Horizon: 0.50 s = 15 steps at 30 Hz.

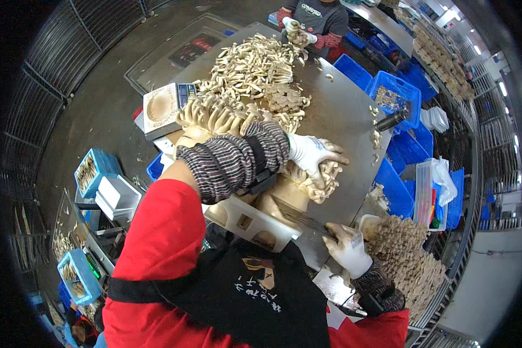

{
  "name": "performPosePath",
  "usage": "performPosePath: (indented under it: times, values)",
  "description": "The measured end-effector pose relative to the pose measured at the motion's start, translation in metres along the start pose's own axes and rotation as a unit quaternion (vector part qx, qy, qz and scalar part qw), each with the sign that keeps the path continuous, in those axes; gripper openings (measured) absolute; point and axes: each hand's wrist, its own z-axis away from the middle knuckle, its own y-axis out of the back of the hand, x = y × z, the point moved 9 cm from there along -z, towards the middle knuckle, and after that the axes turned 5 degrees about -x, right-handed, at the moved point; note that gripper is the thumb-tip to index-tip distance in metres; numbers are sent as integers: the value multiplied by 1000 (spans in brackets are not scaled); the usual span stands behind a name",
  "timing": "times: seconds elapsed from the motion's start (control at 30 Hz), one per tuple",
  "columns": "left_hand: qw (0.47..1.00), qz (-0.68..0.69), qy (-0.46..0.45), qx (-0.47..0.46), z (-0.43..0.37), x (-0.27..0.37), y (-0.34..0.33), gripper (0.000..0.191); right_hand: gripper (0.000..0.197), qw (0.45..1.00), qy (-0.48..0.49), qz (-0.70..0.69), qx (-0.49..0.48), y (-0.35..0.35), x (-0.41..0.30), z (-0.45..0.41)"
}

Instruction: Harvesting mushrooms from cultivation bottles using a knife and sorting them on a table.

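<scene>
My left hand [316,154], in a white glove, lies over a mushroom cluster [324,180] with its fingers spread across the caps. Below the cluster is its pale, thick base block [289,191]. In my right hand [346,248], also gloved in white, is the handle end of a knife [302,219], whose blurred blade points left to the lower side of the block. A white plastic crate [248,222] stands against my apron, with pale blocks partly seen inside. Beyond my left forearm, another mushroom cluster [217,115] stands beside a heap of loose mushrooms [256,65].
A digital scale [162,108] stands at the table's left edge. A dark cylinder [390,121] lies at the right edge, near blue crates [396,98]. Many mushroom clusters [400,256] are piled at lower right. Across the metal table [330,108] a person in white gloves holds mushrooms.
</scene>
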Motion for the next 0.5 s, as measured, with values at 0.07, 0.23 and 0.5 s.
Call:
performPosePath:
  times: [0.07, 0.23, 0.5]
  values:
    - [991, 92, 48, -88, -11, -12, -7, 95, 28, 999, -11, 43, -14, 4, -7, -17]
    - [964, 217, 57, -140, -17, -41, -31, 88, 26, 981, -93, 162, -46, 34, 15, -42]
    - [946, 269, 75, -165, -14, -47, -36, 85, 24, 985, -95, 142, -23, 51, 33, -44]
